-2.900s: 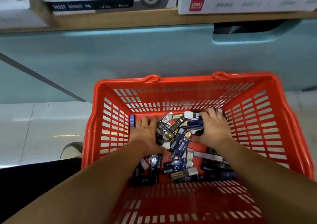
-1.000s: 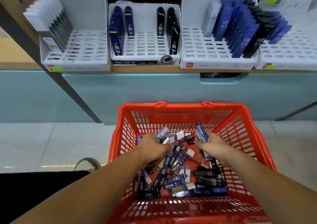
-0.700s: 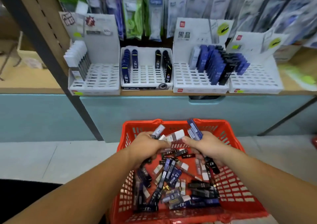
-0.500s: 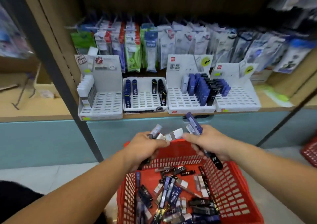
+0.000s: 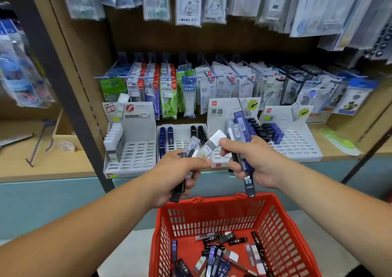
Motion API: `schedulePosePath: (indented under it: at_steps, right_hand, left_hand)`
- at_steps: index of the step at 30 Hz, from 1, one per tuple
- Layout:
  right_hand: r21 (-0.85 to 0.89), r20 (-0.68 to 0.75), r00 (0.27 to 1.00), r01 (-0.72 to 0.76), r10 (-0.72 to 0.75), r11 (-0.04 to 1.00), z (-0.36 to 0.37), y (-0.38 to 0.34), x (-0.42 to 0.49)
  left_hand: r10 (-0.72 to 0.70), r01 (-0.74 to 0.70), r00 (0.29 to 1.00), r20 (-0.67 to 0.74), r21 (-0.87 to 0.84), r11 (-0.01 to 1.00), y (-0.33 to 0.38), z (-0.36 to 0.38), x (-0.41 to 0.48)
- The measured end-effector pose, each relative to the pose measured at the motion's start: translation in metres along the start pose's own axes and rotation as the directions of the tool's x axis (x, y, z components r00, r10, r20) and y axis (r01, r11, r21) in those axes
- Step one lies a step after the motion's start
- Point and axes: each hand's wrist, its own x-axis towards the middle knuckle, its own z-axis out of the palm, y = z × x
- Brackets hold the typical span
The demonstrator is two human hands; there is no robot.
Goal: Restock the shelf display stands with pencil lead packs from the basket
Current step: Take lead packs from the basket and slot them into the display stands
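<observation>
While the wooden shelf [image 5: 42, 149] spans the view, the red basket [image 5: 282, 213] sits low in front of it, and four white display stands [image 5: 135, 153] line the shelf's front edge. Above the basket, close together, the left hand [image 5: 178, 175] grips grey and white pencil lead packs [image 5: 192, 146]; the right hand [image 5: 254, 160] clamps blue and black ones. More packs lie loose on the basket floor.
</observation>
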Motion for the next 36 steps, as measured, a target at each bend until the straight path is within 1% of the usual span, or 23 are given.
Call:
schedulePosePath:
  at_steps: [3, 6, 8, 10, 14, 16, 19, 23, 28, 30, 32, 34, 36]
  right_hand:
    - [0.063, 0.020, 1.000, 0.010, -0.011, 0.998, 0.003, 0.004, 0.014]
    - [0.057, 0.016, 1.000, 0.010, -0.011, 0.998, 0.000, 0.008, 0.025]
    - [0.036, -0.020, 1.000, 0.004, -0.003, 0.999, -0.006, 0.010, 0.031]
    - [0.051, -0.081, 0.997, -0.006, 0.010, 0.999, -0.016, 0.010, 0.036]
    - [0.236, -0.169, 0.985, 0.017, 0.024, 0.972, -0.030, 0.005, 0.045]
    - [0.303, -0.167, 0.986, 0.021, 0.031, 0.953, -0.030, 0.004, 0.047]
    - [0.322, -0.148, 0.989, 0.034, 0.015, 0.946, -0.025, 0.004, 0.047]
    - [0.410, -0.129, 0.991, 0.037, 0.018, 0.911, -0.024, 0.001, 0.050]
    - [0.449, -0.122, 0.989, -0.024, 0.088, 0.893, -0.030, 0.000, 0.057]
    - [0.454, -0.139, 0.985, -0.026, 0.100, 0.890, -0.032, -0.004, 0.060]
    - [0.441, -0.171, 0.982, 0.000, 0.084, 0.897, -0.035, -0.003, 0.064]
    - [0.328, -0.206, 0.978, 0.032, 0.038, 0.944, -0.033, 0.001, 0.066]
    - [0.153, -0.227, 0.973, 0.068, -0.032, 0.986, -0.026, 0.007, 0.068]
  left_hand:
    - [0.005, -0.006, 1.000, 0.006, 0.029, 1.000, -0.007, 0.004, 0.009]
    - [0.021, -0.023, 0.999, 0.040, 0.031, 0.999, -0.012, 0.018, 0.020]
    - [0.042, -0.044, 0.998, 0.052, 0.032, 0.999, -0.016, 0.027, 0.029]
    - [0.043, -0.045, 0.998, 0.039, 0.052, 0.998, -0.021, 0.035, 0.036]
    - [0.005, -0.002, 0.999, -0.037, 0.103, 0.995, -0.036, 0.053, 0.044]
    - [0.014, -0.009, 0.998, -0.057, 0.073, 0.997, -0.037, 0.063, 0.048]
    - [0.051, -0.051, 0.997, -0.064, 0.006, 0.999, -0.031, 0.074, 0.052]
    - [0.037, -0.036, 0.998, -0.058, 0.029, 0.999, -0.025, 0.073, 0.050]
    - [-0.038, 0.037, 0.999, 0.008, 0.087, 0.995, -0.026, 0.047, 0.044]
    - [-0.047, 0.046, 0.999, 0.004, 0.062, 0.997, -0.027, 0.035, 0.040]
    - [-0.042, 0.042, 0.999, -0.029, 0.026, 0.999, -0.023, 0.026, 0.034]
    - [-0.026, 0.026, 0.997, -0.070, -0.008, 1.000, -0.019, 0.015, 0.030]
    - [-0.006, 0.005, 0.996, -0.094, -0.010, 1.000, -0.013, 0.005, 0.028]
